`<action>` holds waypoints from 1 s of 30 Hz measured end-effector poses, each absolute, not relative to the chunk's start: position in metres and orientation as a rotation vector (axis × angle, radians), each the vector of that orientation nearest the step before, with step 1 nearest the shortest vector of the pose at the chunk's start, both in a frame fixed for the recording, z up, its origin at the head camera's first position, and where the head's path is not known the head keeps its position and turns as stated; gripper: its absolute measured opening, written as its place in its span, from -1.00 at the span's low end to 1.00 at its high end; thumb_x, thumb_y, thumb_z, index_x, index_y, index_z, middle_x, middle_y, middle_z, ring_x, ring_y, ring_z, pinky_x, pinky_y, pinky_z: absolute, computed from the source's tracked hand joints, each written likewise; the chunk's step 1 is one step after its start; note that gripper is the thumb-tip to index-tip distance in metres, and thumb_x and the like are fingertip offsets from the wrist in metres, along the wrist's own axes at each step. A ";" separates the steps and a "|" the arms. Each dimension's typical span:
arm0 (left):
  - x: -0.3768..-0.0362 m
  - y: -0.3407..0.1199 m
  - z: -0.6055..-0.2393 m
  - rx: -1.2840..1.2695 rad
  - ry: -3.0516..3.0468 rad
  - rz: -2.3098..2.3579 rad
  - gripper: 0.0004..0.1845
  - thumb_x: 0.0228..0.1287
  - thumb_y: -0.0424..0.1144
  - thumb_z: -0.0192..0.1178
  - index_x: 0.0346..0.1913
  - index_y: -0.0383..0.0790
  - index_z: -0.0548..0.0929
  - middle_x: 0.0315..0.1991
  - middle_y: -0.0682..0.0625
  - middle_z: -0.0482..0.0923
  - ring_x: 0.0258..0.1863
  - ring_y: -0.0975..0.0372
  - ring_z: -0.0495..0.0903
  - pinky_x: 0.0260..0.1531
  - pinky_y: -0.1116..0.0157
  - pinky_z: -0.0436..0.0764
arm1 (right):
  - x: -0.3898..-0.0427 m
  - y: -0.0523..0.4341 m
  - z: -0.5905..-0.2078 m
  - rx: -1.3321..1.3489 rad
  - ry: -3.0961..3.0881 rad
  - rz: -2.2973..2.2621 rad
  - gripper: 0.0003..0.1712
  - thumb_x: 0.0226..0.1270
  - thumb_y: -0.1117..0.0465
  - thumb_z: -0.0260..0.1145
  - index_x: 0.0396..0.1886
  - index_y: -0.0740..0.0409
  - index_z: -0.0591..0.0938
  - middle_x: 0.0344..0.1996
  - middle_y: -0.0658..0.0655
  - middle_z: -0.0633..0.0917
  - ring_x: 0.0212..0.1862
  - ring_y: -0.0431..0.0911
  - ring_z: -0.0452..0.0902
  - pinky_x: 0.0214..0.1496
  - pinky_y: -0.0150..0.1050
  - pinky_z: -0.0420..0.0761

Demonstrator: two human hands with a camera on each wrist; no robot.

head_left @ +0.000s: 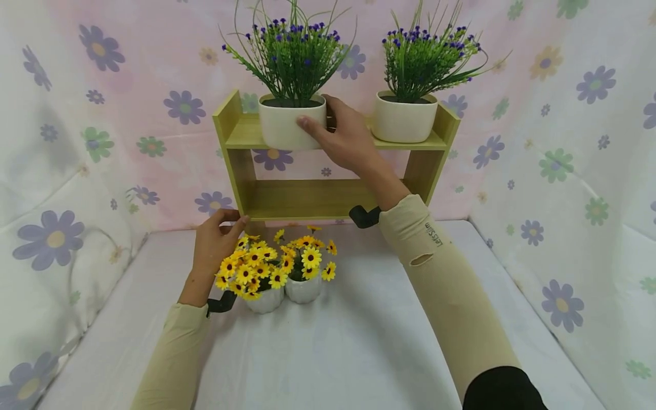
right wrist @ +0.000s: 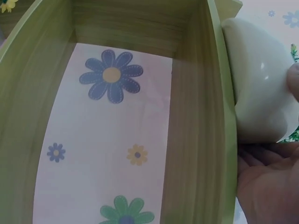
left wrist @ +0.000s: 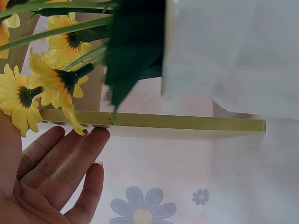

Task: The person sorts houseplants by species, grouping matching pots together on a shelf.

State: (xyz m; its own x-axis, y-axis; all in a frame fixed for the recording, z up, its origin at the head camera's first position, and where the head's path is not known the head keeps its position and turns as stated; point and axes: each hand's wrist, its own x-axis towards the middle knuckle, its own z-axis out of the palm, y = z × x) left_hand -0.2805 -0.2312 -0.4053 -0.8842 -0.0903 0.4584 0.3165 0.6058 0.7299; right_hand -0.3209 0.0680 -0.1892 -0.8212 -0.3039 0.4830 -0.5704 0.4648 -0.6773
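Note:
On the left of the shelf's upper board sits a cream oval flowerpot (head_left: pixel 287 128) of purple flowers and long grass. My right hand (head_left: pixel 345 134) grips its right end, thumb on the front and fingers round the side; in the right wrist view that pot (right wrist: pixel 259 79) rests against the board. Lower left, my left hand (head_left: pixel 217 242) is at the wooden shelf's left side panel (head_left: pixel 236 165). Fingertips (left wrist: pixel 100 135) touch the panel's outer face in the left wrist view, fingers loosely extended. Yellow flowers (head_left: pixel 253 265) stand right beside that hand.
A matching cream flowerpot (head_left: pixel 405 119) stands at the upper board's right end. Two small white pots (head_left: pixel 303 290) of yellow flowers stand side by side on the white tabletop (head_left: pixel 328 353), before the shelf's lower left. Flower-printed cloth (head_left: pixel 543 142) walls the back and sides.

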 end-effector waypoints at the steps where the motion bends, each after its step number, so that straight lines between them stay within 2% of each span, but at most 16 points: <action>1: -0.281 -0.231 -0.405 -0.181 -2.380 -1.207 -0.51 0.58 0.04 0.24 0.19 -0.37 0.66 0.15 -0.29 0.69 0.00 -0.21 0.77 -0.01 -0.17 0.77 | -0.320 0.066 -0.188 0.739 -2.426 1.279 -0.26 0.56 -0.16 0.32 0.52 0.14 0.42 0.24 0.11 0.68 0.17 -0.15 0.69 0.17 -0.31 0.71; 5: -0.282 -0.231 -0.406 -0.180 -2.386 -1.198 -0.50 0.58 0.05 0.23 0.20 -0.36 0.65 0.16 -0.28 0.69 0.01 -0.20 0.78 0.00 -0.17 0.77 | -0.321 0.060 -0.184 0.723 -2.452 1.251 -0.28 0.58 -0.19 0.28 0.49 0.15 0.43 0.20 0.11 0.68 0.11 -0.15 0.66 0.13 -0.32 0.67; 12: -0.282 -0.232 -0.406 -0.163 -2.395 -1.195 -0.47 0.58 0.07 0.23 0.21 -0.37 0.64 0.17 -0.29 0.69 0.05 -0.20 0.76 0.01 -0.17 0.76 | -0.327 0.049 -0.176 0.686 -2.590 1.209 -0.19 0.61 -0.22 0.21 0.59 0.15 0.29 0.33 0.13 0.60 0.22 -0.12 0.59 0.26 -0.29 0.61; 18: -0.282 -0.232 -0.409 -0.159 -2.399 -1.201 -0.45 0.57 0.11 0.22 0.21 -0.36 0.64 0.17 -0.28 0.69 0.05 -0.19 0.77 0.00 -0.16 0.77 | -0.331 0.041 -0.174 0.672 -2.665 1.155 -0.16 0.62 -0.23 0.17 0.62 0.18 0.22 0.35 0.15 0.58 0.25 -0.11 0.57 0.28 -0.25 0.58; 21: -0.282 -0.231 -0.409 -0.151 -2.404 -1.196 -0.45 0.57 0.10 0.23 0.21 -0.36 0.64 0.17 -0.28 0.69 0.05 -0.19 0.77 0.00 -0.15 0.77 | -0.332 0.038 -0.174 0.665 -2.704 1.090 -0.16 0.64 -0.25 0.10 0.60 0.21 0.23 0.29 0.16 0.59 0.21 -0.10 0.57 0.23 -0.25 0.56; 25: -0.281 -0.230 -0.407 -0.140 -2.405 -1.182 -0.47 0.58 0.09 0.22 0.21 -0.36 0.64 0.17 -0.29 0.69 0.03 -0.20 0.77 0.00 -0.17 0.77 | -0.331 0.033 -0.173 0.646 -2.730 0.993 -0.24 0.67 -0.25 0.04 0.52 0.23 0.33 0.12 0.16 0.63 0.08 -0.09 0.57 0.10 -0.24 0.53; 30: -0.282 -0.229 -0.406 -0.147 -2.403 -1.191 -0.46 0.57 0.09 0.23 0.21 -0.37 0.64 0.18 -0.29 0.68 0.02 -0.21 0.77 0.00 -0.18 0.77 | -0.330 0.029 -0.175 0.621 -2.719 0.934 -0.33 0.70 -0.20 0.04 0.45 0.23 0.40 0.03 0.14 0.64 -0.03 -0.09 0.58 0.01 -0.26 0.53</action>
State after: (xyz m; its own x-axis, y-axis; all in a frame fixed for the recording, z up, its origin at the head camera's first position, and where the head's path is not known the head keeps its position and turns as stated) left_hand -0.2823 -0.2295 -0.4057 -0.8922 -0.1024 0.4399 0.2881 0.6212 0.7288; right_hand -0.3299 0.0287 -0.1754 -0.8918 -0.3234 0.3164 -0.4495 0.7121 -0.5392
